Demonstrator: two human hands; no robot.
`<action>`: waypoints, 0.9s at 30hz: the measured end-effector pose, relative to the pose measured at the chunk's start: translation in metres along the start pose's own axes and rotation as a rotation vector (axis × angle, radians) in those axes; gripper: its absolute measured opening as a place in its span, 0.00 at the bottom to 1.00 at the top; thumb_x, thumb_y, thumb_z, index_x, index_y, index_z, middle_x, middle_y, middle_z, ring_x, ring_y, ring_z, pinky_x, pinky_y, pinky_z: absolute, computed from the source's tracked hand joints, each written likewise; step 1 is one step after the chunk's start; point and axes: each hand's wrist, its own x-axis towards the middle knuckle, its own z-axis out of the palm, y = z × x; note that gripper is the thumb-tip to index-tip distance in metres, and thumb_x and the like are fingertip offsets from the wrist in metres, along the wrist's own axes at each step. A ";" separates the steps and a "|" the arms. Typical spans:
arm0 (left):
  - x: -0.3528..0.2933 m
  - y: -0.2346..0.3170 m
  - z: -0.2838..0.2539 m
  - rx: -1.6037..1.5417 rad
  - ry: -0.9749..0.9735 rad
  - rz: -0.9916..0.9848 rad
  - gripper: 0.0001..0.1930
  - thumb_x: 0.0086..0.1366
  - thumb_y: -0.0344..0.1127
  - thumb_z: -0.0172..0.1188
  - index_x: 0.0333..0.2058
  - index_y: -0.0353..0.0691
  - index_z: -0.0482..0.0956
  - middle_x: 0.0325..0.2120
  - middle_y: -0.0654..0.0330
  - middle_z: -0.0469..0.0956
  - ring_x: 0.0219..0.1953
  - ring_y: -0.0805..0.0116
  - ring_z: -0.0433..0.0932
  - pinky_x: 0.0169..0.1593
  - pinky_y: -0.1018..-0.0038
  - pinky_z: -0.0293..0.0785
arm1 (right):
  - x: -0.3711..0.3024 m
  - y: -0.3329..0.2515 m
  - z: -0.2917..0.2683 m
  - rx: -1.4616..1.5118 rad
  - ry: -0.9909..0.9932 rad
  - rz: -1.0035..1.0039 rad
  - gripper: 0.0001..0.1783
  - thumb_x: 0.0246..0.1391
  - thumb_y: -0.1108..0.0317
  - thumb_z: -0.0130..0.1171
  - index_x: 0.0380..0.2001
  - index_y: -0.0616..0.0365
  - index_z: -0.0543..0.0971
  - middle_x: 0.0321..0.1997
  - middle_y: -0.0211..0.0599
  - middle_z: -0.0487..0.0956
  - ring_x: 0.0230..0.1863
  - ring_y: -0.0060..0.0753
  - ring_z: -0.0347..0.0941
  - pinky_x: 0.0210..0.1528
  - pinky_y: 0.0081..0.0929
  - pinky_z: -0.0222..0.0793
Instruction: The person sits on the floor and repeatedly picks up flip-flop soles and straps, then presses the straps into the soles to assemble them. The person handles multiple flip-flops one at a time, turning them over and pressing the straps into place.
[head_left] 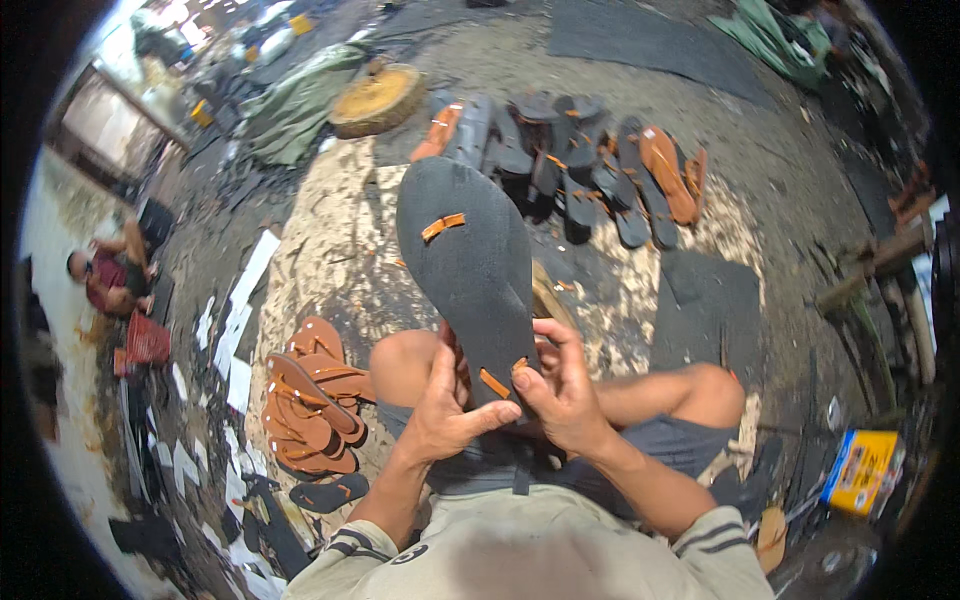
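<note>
Sole (pixel 475 265), black, with orange strap ends (pixel 494 382) protruding; held above the lap, narrow end toward the body. This end is gripped by both hands: left hand (pixel 450 410) closed on the left edge, thumb over the near face; right hand (pixel 565 395) closed at the right edge, thumb by a strap end. Light weight and firm, slightly flexible material are suggested; little slip is expected; side edges are judged the best hold, strap ends the softest part. Low movement is bounded by left knee (pixel 402 360) and right knee (pixel 715 395). Brown sandals (pixel 310 405) are heaped at left; black sheet (pixel 700 310) is laid at right; dark sandals (pixel 583 205) are grouped farther off.
</note>
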 end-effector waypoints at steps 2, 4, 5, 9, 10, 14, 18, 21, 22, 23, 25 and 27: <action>0.001 0.001 -0.004 -0.099 0.092 0.208 0.64 0.63 0.41 0.73 0.75 0.34 0.23 0.75 0.46 0.43 0.77 0.57 0.46 0.76 0.61 0.46 | 0.005 -0.008 0.003 -0.400 0.055 -0.138 0.52 0.56 0.54 0.73 0.71 0.62 0.51 0.69 0.51 0.62 0.70 0.41 0.59 0.68 0.44 0.63; 0.001 0.001 -0.008 -0.347 0.228 0.243 0.54 0.72 0.67 0.51 0.76 0.36 0.32 0.76 0.54 0.46 0.76 0.57 0.50 0.76 0.59 0.49 | 0.013 -0.017 0.011 -0.940 0.069 -0.416 0.60 0.50 0.46 0.77 0.72 0.62 0.52 0.69 0.52 0.63 0.72 0.44 0.58 0.69 0.48 0.61; 0.002 0.000 -0.010 -0.469 0.330 0.305 0.49 0.74 0.66 0.47 0.75 0.37 0.38 0.74 0.55 0.51 0.74 0.58 0.55 0.75 0.59 0.53 | 0.016 -0.019 0.019 -0.764 -0.001 -0.543 0.65 0.43 0.38 0.78 0.72 0.63 0.54 0.68 0.52 0.63 0.73 0.48 0.56 0.71 0.50 0.59; 0.011 -0.003 -0.026 -0.575 0.644 0.276 0.40 0.76 0.67 0.39 0.70 0.36 0.59 0.65 0.55 0.69 0.65 0.58 0.70 0.69 0.60 0.65 | 0.034 -0.020 0.048 -0.206 -0.076 -0.011 0.42 0.58 0.57 0.71 0.68 0.67 0.66 0.59 0.49 0.77 0.61 0.38 0.74 0.62 0.35 0.70; 0.016 -0.005 -0.033 -0.594 0.583 0.311 0.40 0.76 0.67 0.39 0.69 0.36 0.60 0.64 0.55 0.69 0.64 0.57 0.71 0.69 0.61 0.66 | 0.038 -0.018 0.050 -0.301 -0.117 0.034 0.38 0.59 0.58 0.71 0.65 0.67 0.69 0.57 0.49 0.80 0.59 0.37 0.76 0.61 0.33 0.71; 0.004 0.002 -0.142 -0.527 0.736 0.260 0.32 0.78 0.57 0.46 0.67 0.36 0.66 0.65 0.56 0.70 0.64 0.56 0.71 0.68 0.61 0.66 | 0.048 -0.004 0.014 -0.611 -0.076 0.021 0.32 0.59 0.56 0.70 0.59 0.67 0.77 0.53 0.54 0.84 0.56 0.41 0.80 0.59 0.34 0.73; -0.085 0.000 -0.297 -0.049 1.021 0.139 0.33 0.75 0.57 0.51 0.66 0.35 0.68 0.64 0.51 0.71 0.63 0.52 0.71 0.67 0.59 0.66 | 0.067 0.013 -0.088 -0.899 0.310 0.103 0.37 0.59 0.44 0.65 0.61 0.61 0.77 0.55 0.58 0.82 0.58 0.52 0.79 0.61 0.40 0.71; -0.171 -0.008 -0.389 0.328 1.276 -0.025 0.34 0.74 0.56 0.54 0.65 0.33 0.70 0.63 0.48 0.72 0.63 0.48 0.71 0.67 0.57 0.66 | 0.084 0.023 -0.173 -1.141 0.298 0.292 0.39 0.58 0.42 0.65 0.63 0.60 0.75 0.52 0.57 0.83 0.56 0.55 0.80 0.58 0.42 0.73; -0.197 -0.010 -0.407 0.493 1.360 -0.105 0.34 0.73 0.56 0.55 0.65 0.33 0.70 0.62 0.47 0.72 0.62 0.47 0.72 0.67 0.57 0.66 | 0.093 0.028 -0.201 -1.113 0.235 0.346 0.37 0.58 0.40 0.64 0.58 0.60 0.80 0.48 0.58 0.84 0.52 0.57 0.82 0.55 0.44 0.74; -0.216 -0.012 -0.419 0.651 1.423 -0.173 0.34 0.73 0.56 0.56 0.64 0.33 0.70 0.62 0.46 0.73 0.62 0.46 0.72 0.66 0.56 0.66 | 0.106 0.030 -0.233 -1.038 0.293 0.353 0.37 0.58 0.38 0.63 0.54 0.63 0.81 0.46 0.59 0.85 0.50 0.58 0.82 0.54 0.44 0.74; -0.242 -0.011 -0.421 0.934 1.489 -0.246 0.34 0.72 0.56 0.58 0.64 0.32 0.71 0.62 0.44 0.73 0.62 0.44 0.72 0.66 0.55 0.66 | 0.133 0.037 -0.296 -0.981 0.550 0.237 0.38 0.59 0.36 0.60 0.45 0.68 0.84 0.43 0.60 0.85 0.48 0.60 0.83 0.52 0.45 0.75; -0.245 -0.002 -0.401 1.118 1.461 -0.205 0.35 0.70 0.56 0.61 0.63 0.31 0.72 0.61 0.42 0.74 0.61 0.41 0.72 0.66 0.54 0.66 | 0.158 0.048 -0.352 -1.010 0.948 0.123 0.38 0.62 0.37 0.56 0.43 0.71 0.83 0.42 0.62 0.85 0.46 0.62 0.83 0.49 0.47 0.75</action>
